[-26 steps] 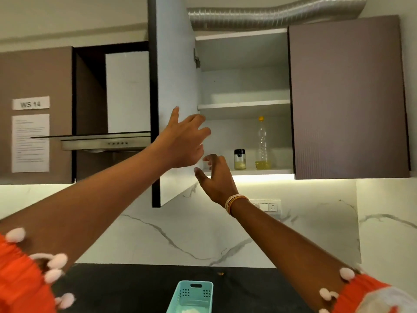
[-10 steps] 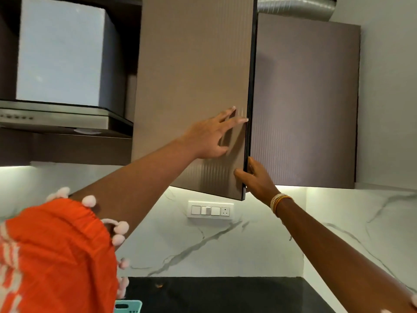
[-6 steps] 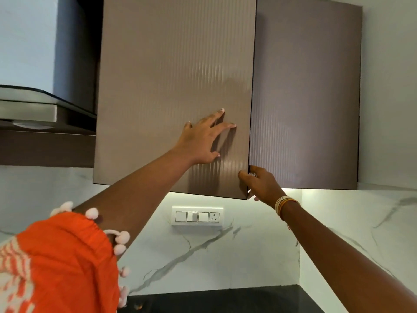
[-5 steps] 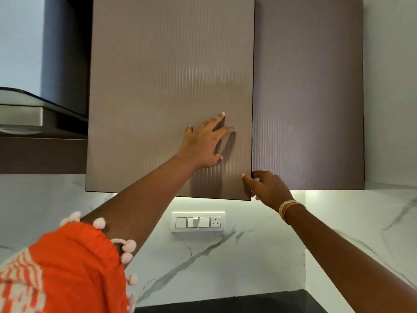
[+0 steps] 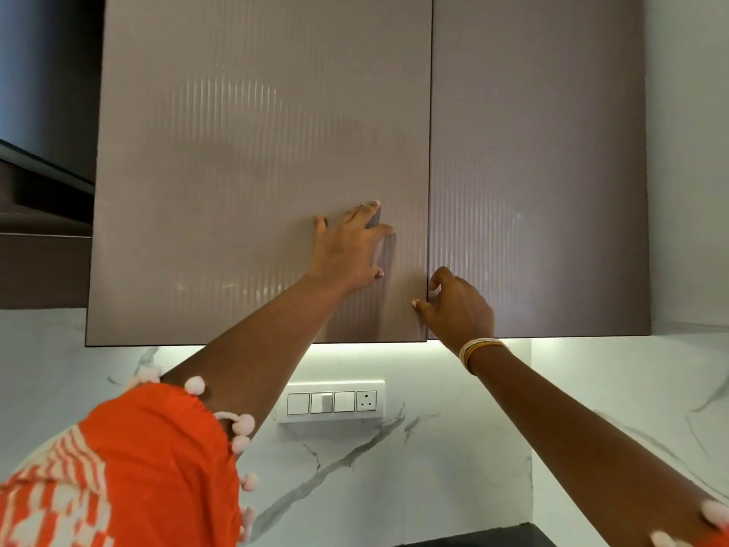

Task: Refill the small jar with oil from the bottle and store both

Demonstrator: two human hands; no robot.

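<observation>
Both our hands are up at the cupboard: left hand (image 5: 347,250) pressed flat, fingers spread, on the left door (image 5: 252,171); right hand (image 5: 457,305) loosely curled at the seam, holding nothing. Jar and bottle are out of sight, presumably shut inside. Storing looks finished; next we simply let go.
</observation>
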